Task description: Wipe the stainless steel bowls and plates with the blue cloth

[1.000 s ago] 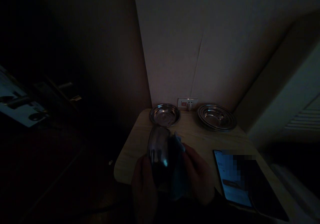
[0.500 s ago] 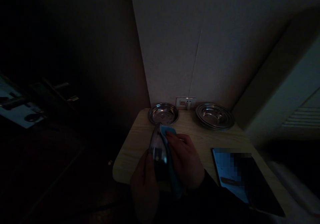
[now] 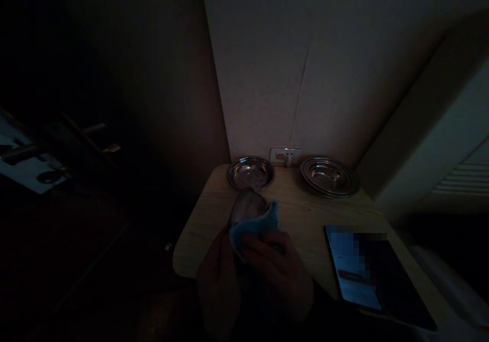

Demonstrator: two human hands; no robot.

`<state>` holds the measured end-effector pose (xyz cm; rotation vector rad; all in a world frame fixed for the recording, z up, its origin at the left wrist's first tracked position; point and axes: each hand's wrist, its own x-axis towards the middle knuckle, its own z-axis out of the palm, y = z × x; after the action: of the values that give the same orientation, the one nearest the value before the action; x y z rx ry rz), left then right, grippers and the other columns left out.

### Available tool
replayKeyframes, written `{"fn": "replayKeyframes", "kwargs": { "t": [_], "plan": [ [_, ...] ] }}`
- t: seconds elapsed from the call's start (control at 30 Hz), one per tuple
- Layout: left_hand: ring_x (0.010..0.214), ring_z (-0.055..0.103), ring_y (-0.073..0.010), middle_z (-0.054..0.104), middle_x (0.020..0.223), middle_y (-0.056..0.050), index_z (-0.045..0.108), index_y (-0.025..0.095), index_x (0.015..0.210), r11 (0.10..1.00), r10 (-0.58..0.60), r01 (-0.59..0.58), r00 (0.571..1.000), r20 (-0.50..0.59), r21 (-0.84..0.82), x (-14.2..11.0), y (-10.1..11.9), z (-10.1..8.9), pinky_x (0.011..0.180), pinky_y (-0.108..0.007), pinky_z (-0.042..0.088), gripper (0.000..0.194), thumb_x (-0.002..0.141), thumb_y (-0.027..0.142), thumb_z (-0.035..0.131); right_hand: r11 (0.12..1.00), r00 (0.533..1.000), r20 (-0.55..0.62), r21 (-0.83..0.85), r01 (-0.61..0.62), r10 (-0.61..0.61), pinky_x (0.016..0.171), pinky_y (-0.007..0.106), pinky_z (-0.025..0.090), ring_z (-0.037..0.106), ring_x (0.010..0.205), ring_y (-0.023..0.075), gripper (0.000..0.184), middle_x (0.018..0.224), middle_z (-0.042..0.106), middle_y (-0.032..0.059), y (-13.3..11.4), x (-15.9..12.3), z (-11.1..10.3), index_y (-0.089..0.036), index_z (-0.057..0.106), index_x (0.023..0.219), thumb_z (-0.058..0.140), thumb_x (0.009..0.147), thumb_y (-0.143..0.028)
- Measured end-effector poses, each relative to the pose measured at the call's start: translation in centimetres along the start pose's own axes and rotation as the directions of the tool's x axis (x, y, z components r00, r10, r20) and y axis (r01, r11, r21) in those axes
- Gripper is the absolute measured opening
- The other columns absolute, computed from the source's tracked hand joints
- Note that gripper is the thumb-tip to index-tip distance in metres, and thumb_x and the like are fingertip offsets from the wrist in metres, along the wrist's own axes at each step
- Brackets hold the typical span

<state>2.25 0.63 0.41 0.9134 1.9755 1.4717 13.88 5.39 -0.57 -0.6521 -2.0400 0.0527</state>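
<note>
A shiny metal bowl [image 3: 247,204] is held tilted above the near part of the table, partly hidden by a blue cloth [image 3: 255,226]. My left hand [image 3: 218,275] grips the bowl's left edge, thumb on the near side. With its fingers pressing the cloth against the bowl, my right hand [image 3: 278,268] holds the cloth from the right. Just beyond the held bowl, a metal dish [image 3: 251,173] rests on the table. Dim light hides the lower part of the bowl and cloth.
Stacked metal plates [image 3: 329,177] sit at the back right of the wooden table [image 3: 198,230]. A tablet-like device [image 3: 359,286] with a partly lit screen lies at the right. On the wall is a socket [image 3: 284,156] with a plug. A door handle [image 3: 23,153] shows at far left.
My right hand has moved the cloth from the bowl's upper right edge down and left across it. The bowl has turned, showing more of its paler face. My left hand keeps its grip.
</note>
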Motion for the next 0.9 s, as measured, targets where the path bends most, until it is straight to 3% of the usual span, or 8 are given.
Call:
{"fn": "replayKeyframes", "kwargs": {
  "t": [0.17,0.37,0.53,0.7,0.9],
  "plan": [
    [0.096,0.064,-0.0223,0.07,0.101,-0.007,0.067,0.017,0.096,1.0,-0.004,0.004,1.0,0.014,-0.015,-0.1,0.4,0.1,0.082,-0.029,0.05,0.042,0.08,0.047,0.044,0.992,0.992,-0.018,0.014,-0.125,0.125,0.077,0.035,0.05,0.057,0.089,0.0183,0.029,0.112,0.065,0.0056,1.1,0.7,-0.2,-0.019,0.06,0.109,0.041,0.09,-0.012],
    [0.094,0.064,-0.025,0.071,0.099,-0.009,0.069,0.016,0.091,0.996,-0.027,0.029,0.999,0.02,-0.086,-0.2,-0.1,0.1,0.083,-0.032,0.05,0.041,0.076,0.048,0.048,0.998,1.0,0.002,-0.067,-0.001,0.001,0.073,0.032,0.052,0.055,0.09,0.019,0.028,0.109,0.067,0.005,0.1,-0.4,-0.9,-0.021,0.059,0.113,0.043,0.09,-0.017],
    [0.1,0.062,-0.0251,0.07,0.103,-0.007,0.069,0.019,0.095,0.994,-0.055,0.058,0.998,0.034,-0.094,-0.6,-0.6,0.5,0.089,-0.034,0.047,0.038,0.077,0.046,0.05,0.993,0.995,-0.007,-0.069,-0.097,0.097,0.073,0.034,0.052,0.057,0.084,0.0188,0.028,0.11,0.066,0.0069,0.6,0.6,-1.4,-0.019,0.061,0.108,0.041,0.09,-0.014],
    [0.103,0.061,-0.0231,0.069,0.107,-0.006,0.068,0.02,0.099,0.992,-0.011,0.023,0.995,0.099,-0.124,-0.5,-1.3,0.7,0.09,-0.031,0.047,0.037,0.081,0.044,0.046,0.993,0.999,0.025,-0.112,-0.024,0.027,0.068,0.032,0.051,0.054,0.084,0.02,0.025,0.109,0.067,0.0025,-0.4,0.0,-1.5,-0.02,0.062,0.107,0.043,0.091,-0.019],
    [0.101,0.061,-0.0243,0.069,0.104,-0.008,0.068,0.017,0.095,0.994,-0.029,0.038,0.996,0.082,-0.104,-0.6,-0.3,0.7,0.089,-0.032,0.047,0.039,0.079,0.046,0.047,0.99,0.996,0.033,-0.113,-0.08,0.084,0.071,0.033,0.05,0.055,0.083,0.0194,0.027,0.111,0.066,0.0041,-0.1,1.0,-2.0,-0.018,0.062,0.108,0.042,0.09,-0.016]
  ]
}}
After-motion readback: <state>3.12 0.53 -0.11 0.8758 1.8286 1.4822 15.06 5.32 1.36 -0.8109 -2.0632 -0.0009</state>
